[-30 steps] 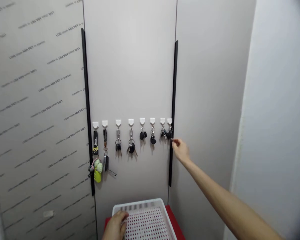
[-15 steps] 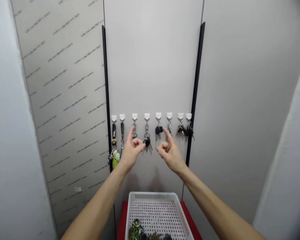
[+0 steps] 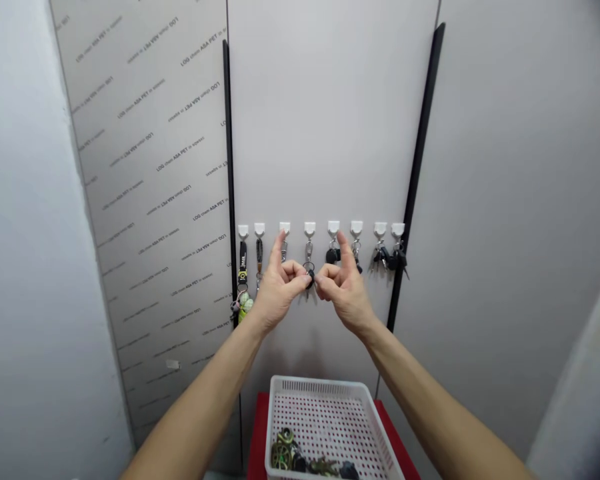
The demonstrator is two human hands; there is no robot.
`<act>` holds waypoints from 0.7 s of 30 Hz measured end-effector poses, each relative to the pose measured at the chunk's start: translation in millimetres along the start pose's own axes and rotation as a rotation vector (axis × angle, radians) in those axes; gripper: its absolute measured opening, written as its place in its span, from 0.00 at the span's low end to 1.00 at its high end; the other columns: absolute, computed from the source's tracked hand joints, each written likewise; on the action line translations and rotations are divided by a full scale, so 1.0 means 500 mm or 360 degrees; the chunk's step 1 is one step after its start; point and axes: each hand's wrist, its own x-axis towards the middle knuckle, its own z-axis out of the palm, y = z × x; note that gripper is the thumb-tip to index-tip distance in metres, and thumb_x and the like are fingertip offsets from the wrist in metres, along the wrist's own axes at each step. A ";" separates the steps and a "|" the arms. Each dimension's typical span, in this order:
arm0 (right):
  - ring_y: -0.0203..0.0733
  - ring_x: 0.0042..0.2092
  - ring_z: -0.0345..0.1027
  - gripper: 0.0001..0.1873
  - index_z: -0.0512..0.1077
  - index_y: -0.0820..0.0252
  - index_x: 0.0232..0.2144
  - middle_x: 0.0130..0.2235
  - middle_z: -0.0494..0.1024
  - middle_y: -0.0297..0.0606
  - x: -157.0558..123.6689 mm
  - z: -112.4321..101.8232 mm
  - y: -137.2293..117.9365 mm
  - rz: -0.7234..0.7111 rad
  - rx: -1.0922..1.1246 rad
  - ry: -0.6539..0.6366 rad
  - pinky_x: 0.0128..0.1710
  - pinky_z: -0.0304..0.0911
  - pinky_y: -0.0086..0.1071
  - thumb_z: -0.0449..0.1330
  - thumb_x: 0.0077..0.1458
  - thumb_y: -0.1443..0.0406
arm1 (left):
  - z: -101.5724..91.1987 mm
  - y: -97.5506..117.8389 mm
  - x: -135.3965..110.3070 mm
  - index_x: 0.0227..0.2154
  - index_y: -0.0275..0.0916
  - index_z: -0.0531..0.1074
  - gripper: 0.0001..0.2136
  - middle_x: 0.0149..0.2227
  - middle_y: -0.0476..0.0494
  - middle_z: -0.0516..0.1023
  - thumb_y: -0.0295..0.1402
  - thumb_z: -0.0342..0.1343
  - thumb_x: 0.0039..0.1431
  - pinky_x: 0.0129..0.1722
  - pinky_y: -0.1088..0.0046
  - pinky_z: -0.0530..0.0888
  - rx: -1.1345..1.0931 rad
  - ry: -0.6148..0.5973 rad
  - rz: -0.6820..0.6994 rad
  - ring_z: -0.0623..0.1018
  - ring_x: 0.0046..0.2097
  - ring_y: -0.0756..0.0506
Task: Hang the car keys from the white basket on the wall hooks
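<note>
My left hand [image 3: 279, 288] is raised before the white panel, index finger pointing up, thumb and other fingers curled together with nothing visible in them. Mirroring it, my right hand [image 3: 349, 291] also points its index finger up, thumb against the curled fingers. A bunch of keys [image 3: 310, 275] shows between the two hands' fingertips, hanging by a metal clip from a white hook [image 3: 310, 229]; I cannot tell whether either hand touches it. Behind my right index finger hang dark keys [image 3: 333, 255]. My left index fingertip overlaps another hook [image 3: 285, 227] and its clip.
A white perforated basket [image 3: 320, 385] with several key fobs and trinkets [image 3: 286, 453] sits below on a red surface [image 3: 258, 427]. At left hang a black strap [image 3: 243, 260] and a braided strap [image 3: 259, 252]; more keys [image 3: 399, 257] hang at right. Black strips [image 3: 420, 153] edge the panel.
The view has shifted, so the panel, hooks and basket appear further right. My hands have come closer together and now flank the middle key bunch. Their index fingers still point up.
</note>
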 end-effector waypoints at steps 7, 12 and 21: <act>0.26 0.17 0.48 0.38 0.33 0.53 0.50 0.16 0.56 0.22 -0.009 0.021 0.034 0.0105 0.0040 -0.0042 0.17 0.48 0.22 0.50 0.40 0.71 | -0.037 -0.047 -0.018 0.49 0.46 0.37 0.35 0.19 0.57 0.58 0.24 0.49 0.40 0.24 0.81 0.60 0.0043 0.0035 -0.0136 0.60 0.22 0.58; 0.25 0.17 0.48 0.38 0.33 0.55 0.50 0.15 0.55 0.21 -0.016 0.031 0.068 0.0204 -0.0023 -0.0082 0.17 0.49 0.21 0.49 0.39 0.71 | -0.060 -0.065 -0.029 0.49 0.44 0.37 0.35 0.18 0.57 0.58 0.24 0.50 0.39 0.23 0.82 0.58 0.0089 0.0113 -0.0172 0.59 0.21 0.58; 0.27 0.17 0.47 0.21 0.62 0.61 0.36 0.15 0.55 0.26 -0.158 0.031 0.173 0.0677 -0.0382 0.0037 0.16 0.49 0.23 0.47 0.35 0.75 | -0.051 -0.204 -0.130 0.40 0.36 0.57 0.21 0.17 0.56 0.58 0.27 0.48 0.37 0.20 0.81 0.57 0.0390 -0.0012 -0.0709 0.58 0.20 0.56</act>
